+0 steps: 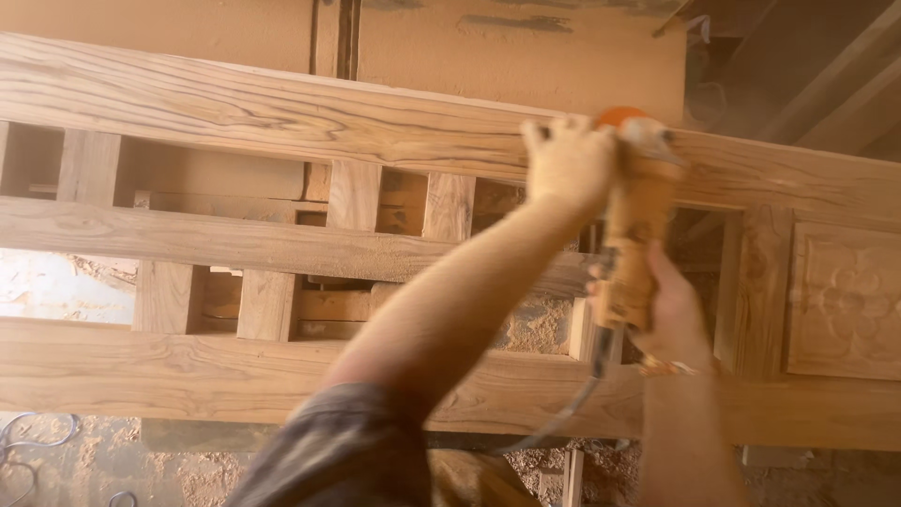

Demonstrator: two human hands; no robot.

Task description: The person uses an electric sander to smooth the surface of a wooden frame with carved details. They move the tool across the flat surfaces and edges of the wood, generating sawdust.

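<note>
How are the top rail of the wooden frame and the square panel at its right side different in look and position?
The top rail is a long plank with flat, streaked grain; the square panel is compact and bears a carved flower. The top rail runs across the whole view, while the square panel sits low at the right end. The left hand and the orange power tool, also held by the right hand, press on the top rail; nothing touches the square panel. Both are pale, dusty wood.

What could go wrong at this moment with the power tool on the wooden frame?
The cord hangs slack below the right hand, so it might snag. The left hand presses beside the orange grinder head, so a slip on the top rail could catch fingers. Dust hazes the view.
</note>
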